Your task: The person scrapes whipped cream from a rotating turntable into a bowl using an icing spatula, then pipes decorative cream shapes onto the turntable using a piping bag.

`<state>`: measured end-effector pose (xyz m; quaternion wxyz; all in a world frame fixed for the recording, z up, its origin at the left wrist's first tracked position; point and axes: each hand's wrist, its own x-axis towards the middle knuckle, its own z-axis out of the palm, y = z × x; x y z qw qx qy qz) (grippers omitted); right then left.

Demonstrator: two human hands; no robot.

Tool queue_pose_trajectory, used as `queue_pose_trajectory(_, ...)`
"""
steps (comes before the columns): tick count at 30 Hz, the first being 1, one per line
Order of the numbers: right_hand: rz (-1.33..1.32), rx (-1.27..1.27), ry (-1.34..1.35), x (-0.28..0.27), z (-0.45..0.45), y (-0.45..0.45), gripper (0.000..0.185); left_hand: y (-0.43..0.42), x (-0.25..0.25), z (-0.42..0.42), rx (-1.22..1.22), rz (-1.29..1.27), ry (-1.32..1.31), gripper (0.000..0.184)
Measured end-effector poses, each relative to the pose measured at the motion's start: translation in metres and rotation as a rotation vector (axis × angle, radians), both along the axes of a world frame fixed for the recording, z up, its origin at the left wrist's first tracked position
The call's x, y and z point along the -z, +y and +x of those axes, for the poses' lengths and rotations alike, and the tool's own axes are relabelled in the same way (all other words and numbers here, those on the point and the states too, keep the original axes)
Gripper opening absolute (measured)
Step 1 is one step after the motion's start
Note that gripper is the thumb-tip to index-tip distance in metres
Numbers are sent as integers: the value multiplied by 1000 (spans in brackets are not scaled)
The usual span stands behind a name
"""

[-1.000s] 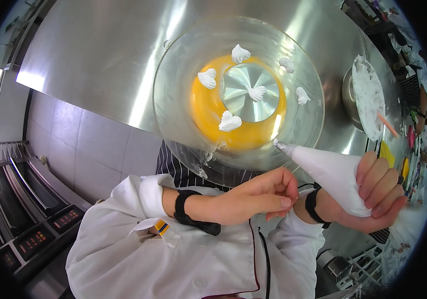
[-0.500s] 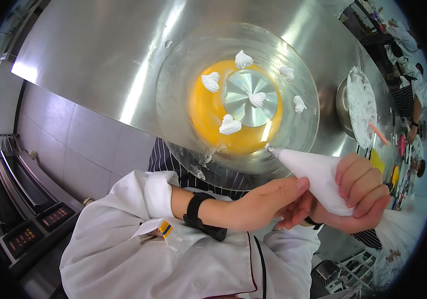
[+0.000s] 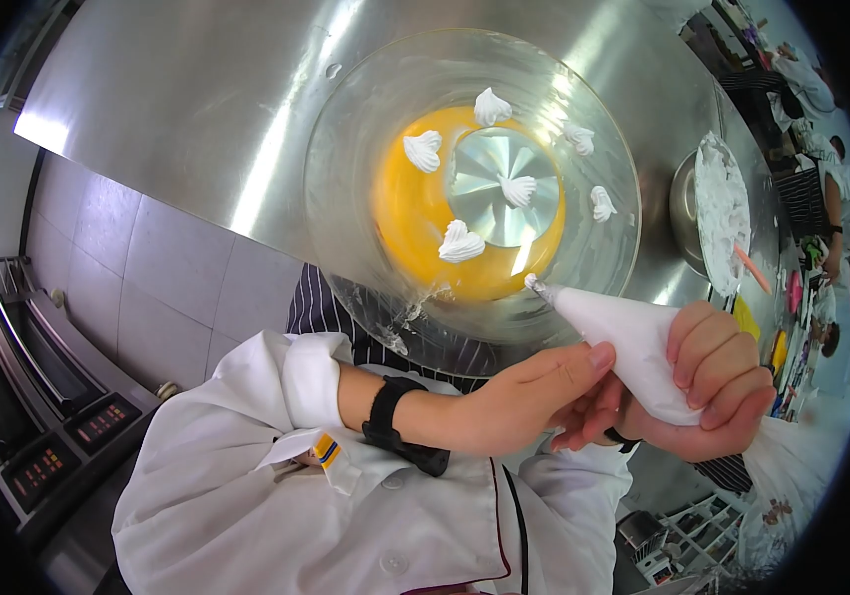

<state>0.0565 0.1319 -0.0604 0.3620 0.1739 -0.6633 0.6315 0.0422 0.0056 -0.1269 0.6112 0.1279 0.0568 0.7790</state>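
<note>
My right hand (image 3: 717, 382) is wrapped round the full end of a white piping bag (image 3: 618, 332), squeezing it. My left hand (image 3: 549, 392) supports the bag from below, its thumb against the side and the other fingers curled, partly hidden. The bag slants toward the upper left. Its metal nozzle (image 3: 544, 291), with a small white blob at the tip, is over the near right part of a clear round turntable (image 3: 350, 188) with a yellow base. Several piped white shells sit on the turntable, one white shell (image 3: 517, 190) at its centre and the others spaced around it.
A metal bowl (image 3: 682, 208) stands right of the turntable, with white cream (image 3: 720, 213) and an orange-handled tool (image 3: 752, 268). The turntable overhangs the front edge of the steel table (image 3: 177, 129). Other people in white (image 3: 821, 159) are at the far right; an oven (image 3: 58, 436) is lower left.
A white blob has grown at the nozzle tip. Both hands keep their grip on the piping bag, nearly still. The view has shifted slightly.
</note>
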Motion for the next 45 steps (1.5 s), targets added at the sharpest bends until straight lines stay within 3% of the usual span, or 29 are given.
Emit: queue_pose_trajectory(45, -79, 13, 26, 5, 6, -1, 37, -1, 1, 5, 8, -43, -11, 40)
